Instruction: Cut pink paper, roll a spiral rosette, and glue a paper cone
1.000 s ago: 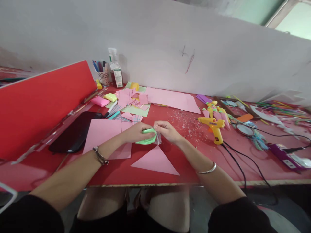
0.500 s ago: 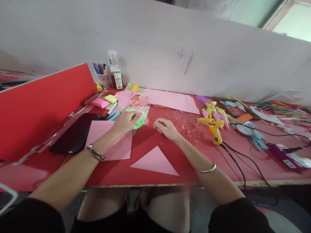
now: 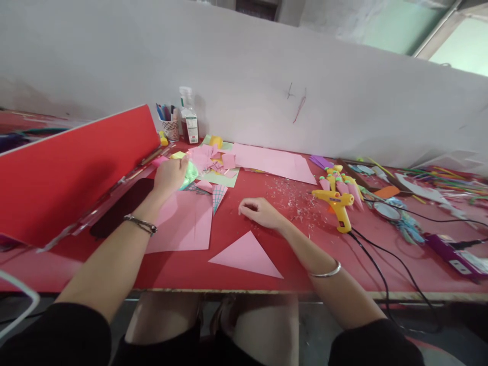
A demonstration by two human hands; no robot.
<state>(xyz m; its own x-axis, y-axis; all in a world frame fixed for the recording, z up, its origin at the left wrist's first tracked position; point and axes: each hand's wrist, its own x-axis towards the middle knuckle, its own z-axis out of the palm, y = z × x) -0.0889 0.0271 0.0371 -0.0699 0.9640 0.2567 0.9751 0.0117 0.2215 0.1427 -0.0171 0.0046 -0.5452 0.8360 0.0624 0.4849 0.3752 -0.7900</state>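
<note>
My left hand (image 3: 170, 174) is closed on a bright green packet (image 3: 189, 175) in clear wrap, held over the left side of the table. Under that wrist lies a square sheet of pink paper (image 3: 190, 218). Just right of the packet are a small paper cone with a blue grid (image 3: 218, 196) and a pink scrap beside it. My right hand (image 3: 261, 211) rests on the red table, fingers loosely curled with nothing visible in them. Nearest to it, toward me, is a pink paper triangle (image 3: 249, 257) lying flat.
A yellow glue gun (image 3: 335, 206) with a black cord lies at right, near pink cones (image 3: 353, 190). Pink sheets (image 3: 272, 161) and scraps (image 3: 204, 156) lie at the back. A red board (image 3: 84, 173), pen cup (image 3: 170, 128) and bottle (image 3: 190, 122) stand at left.
My left hand has moved left and a little up, carrying the green packet, so the gridded cone now shows. My right hand stays nearly in place. The view has shifted slightly.
</note>
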